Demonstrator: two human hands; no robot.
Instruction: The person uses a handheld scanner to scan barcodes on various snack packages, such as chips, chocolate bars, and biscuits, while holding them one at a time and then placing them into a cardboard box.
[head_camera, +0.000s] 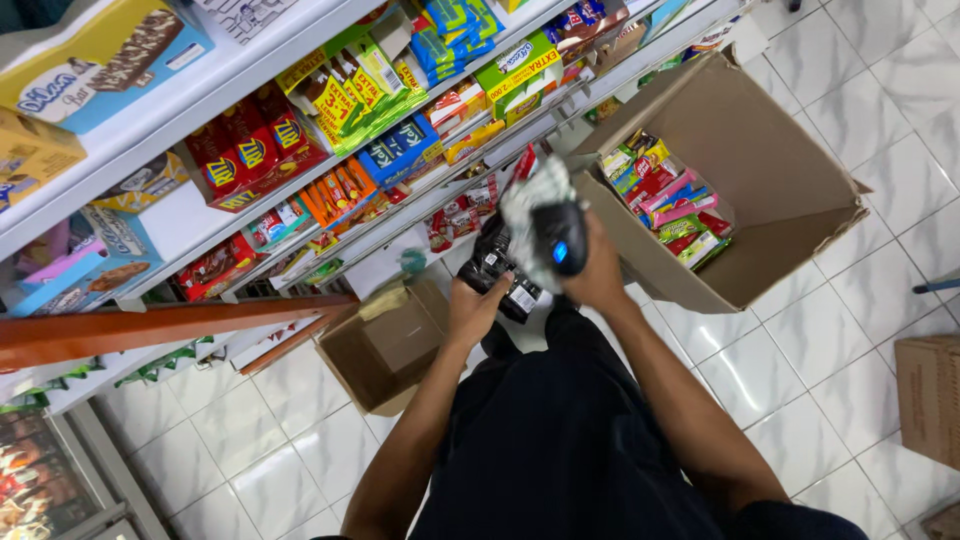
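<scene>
Handheld scanner and dark packets, held before snack shelves
Right hand (600, 275) closed around black scanner (558, 240) with white wrapper; left hand (475, 305) grips dark packets (500, 270) at its 1 o'clock; open cardboard box (790, 220) of snacks at 3 o'clock of scanner

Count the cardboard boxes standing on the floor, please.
3: a large open box with snack packs by the shelves, a small open box under the shelf, and a box at the right edge, cropped.

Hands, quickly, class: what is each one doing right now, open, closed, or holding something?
Left hand: closed on a dark packet.
Right hand: closed on a black handheld scanner and a pale crumpled wrapper.
</scene>
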